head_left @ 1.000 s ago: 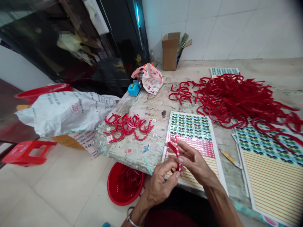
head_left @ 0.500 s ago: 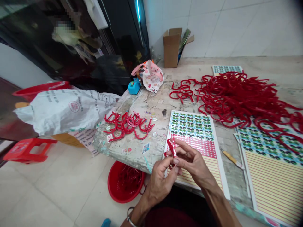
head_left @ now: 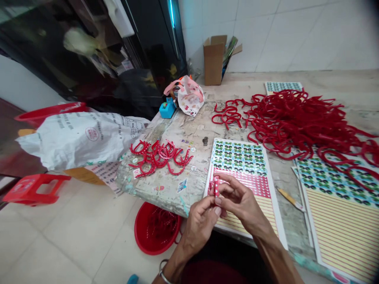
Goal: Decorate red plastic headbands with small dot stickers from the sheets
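Note:
Both hands meet above a sticker sheet (head_left: 241,173) near the table's front edge. Between them is a narrow red band (head_left: 216,185) with a white-dotted strip along it, standing roughly upright. My left hand (head_left: 199,221) pinches its lower part with thumb and forefinger. My right hand (head_left: 241,201) has its thumb and fingers closed on the same band from the right side. The band's lower end is hidden by the fingers. The sheet beneath bears rows of green and blue pictures, pink dotted strips and bare yellowish backing with red lines.
Plain red bands (head_left: 299,118) are heaped at the right. Several dotted ones (head_left: 156,157) lie at the left. A utility knife (head_left: 290,199) rests between my sheet and another sheet (head_left: 343,225). A red basket (head_left: 142,232) stands below the table edge. A cardboard box (head_left: 213,63) is by the wall.
The band has turned in my fingers, so its dotted face now stands more upright and its loop looks narrower. Both hands stay in nearly the same place.

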{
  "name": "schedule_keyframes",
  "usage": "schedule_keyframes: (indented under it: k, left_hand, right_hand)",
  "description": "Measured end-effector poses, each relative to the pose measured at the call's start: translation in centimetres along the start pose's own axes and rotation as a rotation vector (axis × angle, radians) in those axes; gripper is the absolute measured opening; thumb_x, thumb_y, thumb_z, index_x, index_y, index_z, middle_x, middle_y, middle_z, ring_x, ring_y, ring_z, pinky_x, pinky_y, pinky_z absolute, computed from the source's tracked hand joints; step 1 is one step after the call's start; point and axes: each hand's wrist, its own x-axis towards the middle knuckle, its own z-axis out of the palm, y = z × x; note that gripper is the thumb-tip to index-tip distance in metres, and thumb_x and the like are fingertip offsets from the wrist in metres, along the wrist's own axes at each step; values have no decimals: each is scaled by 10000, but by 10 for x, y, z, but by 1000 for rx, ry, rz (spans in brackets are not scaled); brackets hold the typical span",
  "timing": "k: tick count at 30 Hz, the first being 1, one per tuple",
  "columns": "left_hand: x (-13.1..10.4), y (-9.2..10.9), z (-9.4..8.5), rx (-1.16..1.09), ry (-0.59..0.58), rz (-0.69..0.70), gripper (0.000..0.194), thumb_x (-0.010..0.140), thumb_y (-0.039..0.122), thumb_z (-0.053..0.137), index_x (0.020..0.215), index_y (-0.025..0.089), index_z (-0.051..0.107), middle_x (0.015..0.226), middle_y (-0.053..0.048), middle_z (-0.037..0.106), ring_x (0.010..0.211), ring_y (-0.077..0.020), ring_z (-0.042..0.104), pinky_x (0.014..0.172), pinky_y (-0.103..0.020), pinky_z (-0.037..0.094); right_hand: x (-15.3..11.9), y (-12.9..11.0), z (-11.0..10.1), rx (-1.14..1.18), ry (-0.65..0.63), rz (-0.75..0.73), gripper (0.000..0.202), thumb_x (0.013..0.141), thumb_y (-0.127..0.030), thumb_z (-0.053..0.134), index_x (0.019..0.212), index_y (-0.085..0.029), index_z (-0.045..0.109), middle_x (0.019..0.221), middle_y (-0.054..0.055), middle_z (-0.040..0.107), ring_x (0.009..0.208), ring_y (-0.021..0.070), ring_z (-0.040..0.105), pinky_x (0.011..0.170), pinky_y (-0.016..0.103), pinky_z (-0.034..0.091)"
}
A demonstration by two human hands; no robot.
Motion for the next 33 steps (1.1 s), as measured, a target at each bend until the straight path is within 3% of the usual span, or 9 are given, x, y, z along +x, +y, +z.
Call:
schedule_keyframes:
  k: [7, 12, 16, 20, 23, 25, 27, 30, 33]
  left_hand:
    - [-3, -4, -4, 20, 22, 22, 216, 883, 258, 438, 770, 136, 578, 694, -17, 561, 666, -120, 497, 653, -234, 383]
    - [-5, -9, -6, -3, 22, 16, 195, 879, 248, 454, 880, 145, 619, 742, -30, 616, 697, -124, 526, 693, -237, 401]
    - [-7, -11, -7, -54, 53, -10, 197, 873, 248, 468, 964, 159, 619, 791, -43, 635, 769, -145, 551, 770, -265, 412]
    - [-8, -9, -12, 20, 84, -23, 195, 874, 259, 457, 913, 162, 621, 804, -48, 628, 786, -159, 561, 779, -272, 422]
    - [-3, -11, -29, 221, 190, -23, 194, 876, 261, 446, 941, 179, 609, 864, -54, 621, 824, -172, 567, 788, -279, 433]
    - [5, -21, -49, 419, 283, 45, 186, 866, 245, 450, 939, 182, 610, 974, -76, 595, 940, -198, 548, 866, -313, 415]
    - [17, -37, -74, 602, 379, 149, 173, 844, 233, 464, 893, 168, 617, 1115, -110, 526, 1058, -235, 500, 936, -370, 387]
    - [41, -67, -107, 791, 445, 209, 183, 826, 220, 438, 879, 155, 601, 1119, -130, 495, 1035, -258, 514, 932, -450, 402]
    - [59, -84, -120, 900, 539, 278, 225, 785, 251, 489, 965, 146, 575, 1137, -148, 480, 1082, -303, 485, 924, -491, 412]
  right_hand:
    - [4, -4, 8, -46, 45, -8, 382, 740, -297, 680, 1059, -206, 491, 752, 5, 650, 446, 83, 536, 402, 206, 439]
    - [9, -3, 9, -128, 112, -14, 241, 788, -341, 625, 937, -194, 506, 689, 5, 661, 423, 76, 520, 413, 200, 427]
    - [14, -1, 7, -199, 144, -44, 189, 816, -362, 587, 836, -193, 507, 678, 9, 663, 509, 111, 585, 494, 225, 464]
    - [23, 5, 6, -272, 114, -49, 208, 858, -400, 514, 847, -192, 512, 718, 32, 673, 620, 147, 626, 592, 255, 480]
    - [27, 14, 6, -383, 135, -74, 252, 878, -406, 474, 1027, -204, 490, 808, 49, 683, 743, 173, 643, 698, 289, 477]
    - [25, 20, 5, -480, 166, -118, 295, 879, -390, 478, 1112, -211, 462, 872, 56, 682, 811, 182, 638, 755, 302, 462]
    - [19, 25, 2, -552, 153, -153, 258, 884, -369, 470, 1080, -203, 497, 884, 58, 678, 821, 182, 632, 766, 300, 454]
    - [8, 28, -5, -623, 103, -184, 215, 902, -342, 428, 944, -186, 570, 825, 46, 669, 777, 169, 624, 732, 277, 455]
    - [3, 20, -22, -723, 132, -214, 246, 905, -331, 405, 866, -186, 600, 793, 30, 654, 754, 156, 607, 693, 256, 454]
